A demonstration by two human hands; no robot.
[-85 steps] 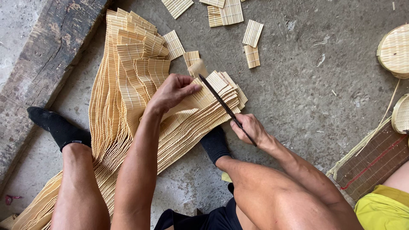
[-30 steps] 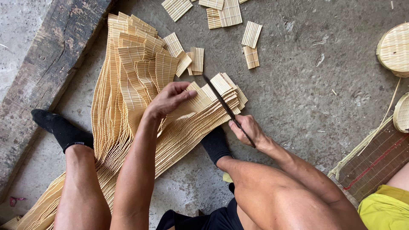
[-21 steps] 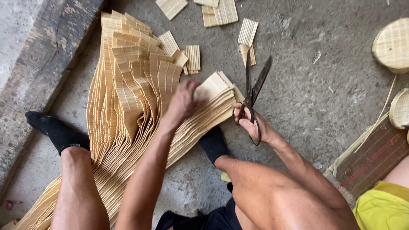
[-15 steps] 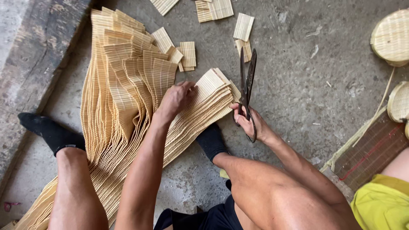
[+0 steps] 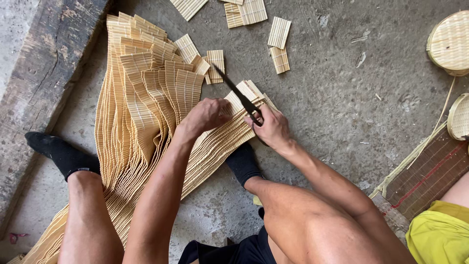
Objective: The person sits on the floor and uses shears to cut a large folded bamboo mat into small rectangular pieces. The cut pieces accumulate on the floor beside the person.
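A long stack of pale woven bamboo strips [image 5: 141, 132] fans across the concrete floor between my legs. My left hand [image 5: 207, 115] presses on the top strip near its cut end, fingers curled over it. My right hand [image 5: 271, 128] grips black scissors [image 5: 237, 94] whose blades point up and left over the strip ends, close to my left hand's fingers. Whether the blades are parted is hard to tell.
Several cut bamboo pieces [image 5: 279, 45] lie on the floor beyond the stack. A dark wooden beam [image 5: 39, 83] runs along the left. Round woven lids [image 5: 450, 43] sit at the right edge, with a reddish mat [image 5: 430, 171] and yellow cloth [image 5: 437, 234] below them.
The scissors swung from upright beside the stack to lying diagonally over the strip ends. My right hand moved left toward my left hand, which stays on the top strip.
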